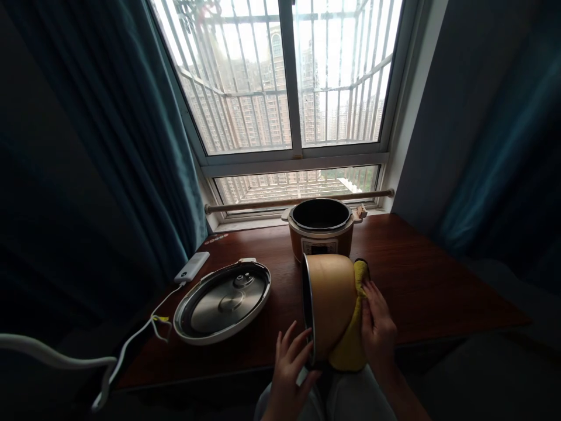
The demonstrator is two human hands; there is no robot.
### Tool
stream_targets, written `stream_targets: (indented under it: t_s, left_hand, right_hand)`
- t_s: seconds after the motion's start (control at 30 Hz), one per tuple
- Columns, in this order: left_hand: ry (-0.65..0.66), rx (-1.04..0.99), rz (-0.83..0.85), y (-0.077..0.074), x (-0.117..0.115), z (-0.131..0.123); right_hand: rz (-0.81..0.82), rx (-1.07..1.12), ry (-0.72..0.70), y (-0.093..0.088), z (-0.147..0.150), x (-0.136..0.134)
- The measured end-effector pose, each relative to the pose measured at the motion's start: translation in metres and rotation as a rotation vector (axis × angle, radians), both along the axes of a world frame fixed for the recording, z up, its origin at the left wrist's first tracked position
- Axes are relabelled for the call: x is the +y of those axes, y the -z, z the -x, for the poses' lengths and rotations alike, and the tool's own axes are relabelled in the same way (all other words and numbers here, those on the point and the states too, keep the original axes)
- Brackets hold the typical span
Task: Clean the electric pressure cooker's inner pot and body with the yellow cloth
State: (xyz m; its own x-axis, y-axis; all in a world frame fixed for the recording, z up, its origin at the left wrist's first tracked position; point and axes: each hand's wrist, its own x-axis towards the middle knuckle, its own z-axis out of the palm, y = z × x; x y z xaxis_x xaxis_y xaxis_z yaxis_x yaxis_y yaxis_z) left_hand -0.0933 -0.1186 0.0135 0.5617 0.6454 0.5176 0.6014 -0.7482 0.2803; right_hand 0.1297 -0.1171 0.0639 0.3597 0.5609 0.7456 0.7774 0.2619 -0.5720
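Observation:
A tan inner pot (329,298) is tipped on its side at the near edge of the wooden table (421,280), its mouth facing left. My left hand (291,362) grips the pot's rim at the lower left, fingers curled over the edge. My right hand (377,327) presses a yellow cloth (353,342) against the pot's outer bottom, fingers flat on the cloth. Behind the pot stands the open cooker body (321,225), tan with a dark inside.
The cooker's lid (222,299) lies upside down on the table's left part. A white power bank (191,266) with a white cable (131,342) lies at the left edge. Dark curtains hang on both sides of a barred window (289,76).

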Motion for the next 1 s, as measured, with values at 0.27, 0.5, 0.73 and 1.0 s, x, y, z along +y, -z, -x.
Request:
stream_targets:
  t_s: [0.27, 0.5, 0.73, 1.0]
  left_hand:
    - [-0.009, -0.061, 0.040, -0.012, -0.004, -0.007]
    - [0.005, 0.080, -0.063, -0.001, -0.002, 0.003]
    - [-0.096, 0.149, -0.024, -0.005, 0.001, 0.004]
    - [-0.064, -0.011, 0.137, -0.038, -0.003, -0.008]
  right_hand:
    - [-0.002, -0.432, -0.197, -0.037, 0.054, 0.003]
    - [0.075, -0.206, -0.069, -0.030, 0.006, 0.022]
    - [0.007, -0.062, -0.091, -0.013, -0.005, 0.012]
    - [-0.005, -0.247, -0.051, -0.020, 0.012, 0.005]
